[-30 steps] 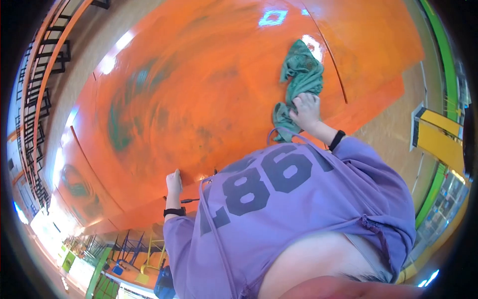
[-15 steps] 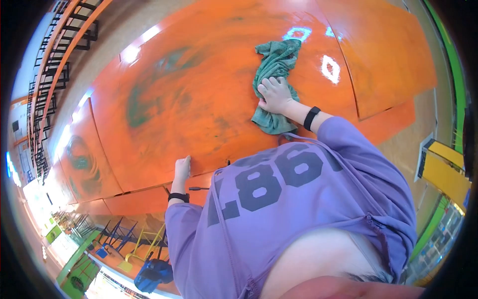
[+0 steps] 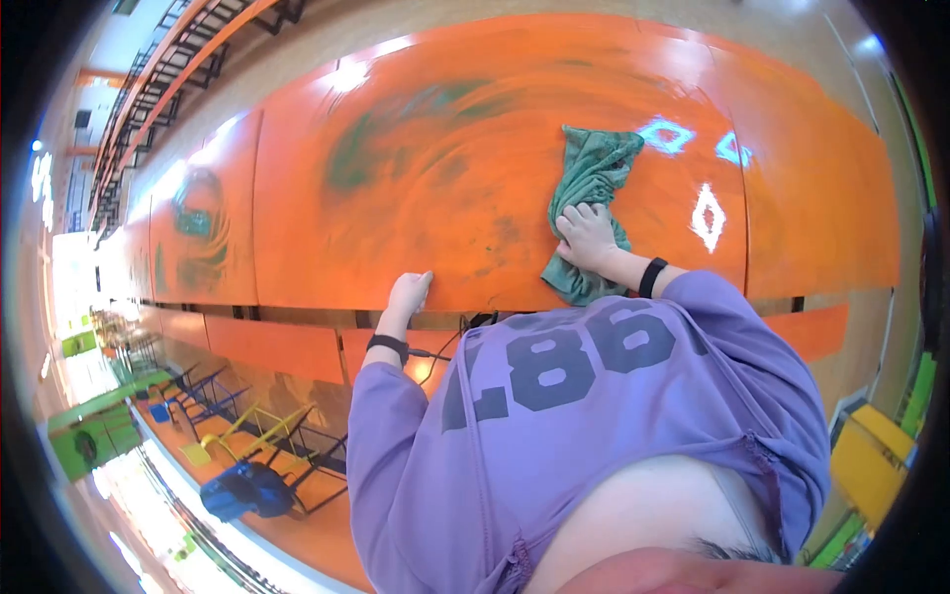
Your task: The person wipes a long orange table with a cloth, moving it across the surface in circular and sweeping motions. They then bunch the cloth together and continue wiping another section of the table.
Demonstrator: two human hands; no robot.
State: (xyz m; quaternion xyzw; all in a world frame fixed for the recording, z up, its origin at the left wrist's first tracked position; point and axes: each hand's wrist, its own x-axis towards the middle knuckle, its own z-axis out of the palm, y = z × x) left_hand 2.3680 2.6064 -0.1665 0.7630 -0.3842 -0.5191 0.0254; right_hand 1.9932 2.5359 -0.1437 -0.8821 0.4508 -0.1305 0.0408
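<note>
My right hand (image 3: 587,238) presses on a bunched green cloth (image 3: 600,168), its fingers curled into the wrinkled fabric. The cloth lies lengthwise across the orange tabletop (image 3: 475,178), one end pointing away from me and the other near my shirt. Dark green smears (image 3: 361,148) mark the tabletop to the left of the cloth. At the near edge of the table, my left hand (image 3: 409,294) is closed in a loose fist, with nothing visible in it. Each wrist wears a black band.
Seams split the orange surface into panels. Another green smear (image 3: 196,213) marks the left panel. Below the edge are a blue bag (image 3: 247,490) and yellow and dark chair frames (image 3: 262,426). A yellow piece of furniture (image 3: 871,455) stands at right, and a black-barred railing (image 3: 148,109) runs upper left.
My view has turned, so the table, cloth and both hands appear shifted right in the picture. My right hand stays on the cloth; my left stays closed by the table edge.
</note>
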